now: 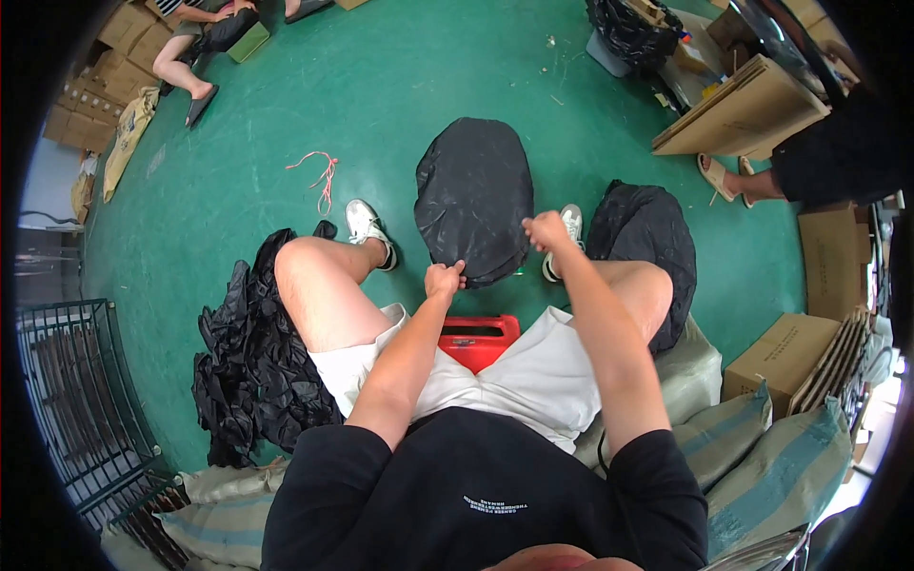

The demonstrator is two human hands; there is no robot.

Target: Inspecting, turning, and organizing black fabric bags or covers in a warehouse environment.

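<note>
In front of me, between my knees, is a black oval piece that looks like a fabric or plastic cover (pixel 471 195), its surface lightly creased. My left hand (pixel 446 279) is closed on its near edge, thumb on top. At its right edge, the fingers of my right hand (pixel 546 231) are closed in a pinch on the rim. A similar black cover (pixel 643 228) lies beyond my right knee. By my left leg is a crumpled heap of black sheets (pixel 252 362). I sit on a red plastic seat (pixel 481 341), whose front edge shows between my thighs.
A pink string (pixel 328 181) lies on the green floor. Woven sacks (pixel 781 476) and a cardboard box (pixel 781 357) stand on the right, a metal rack (pixel 81 381) on the left. One person sits far left; another person's feet (pixel 724 179) show beside flat cardboard (pixel 747 109).
</note>
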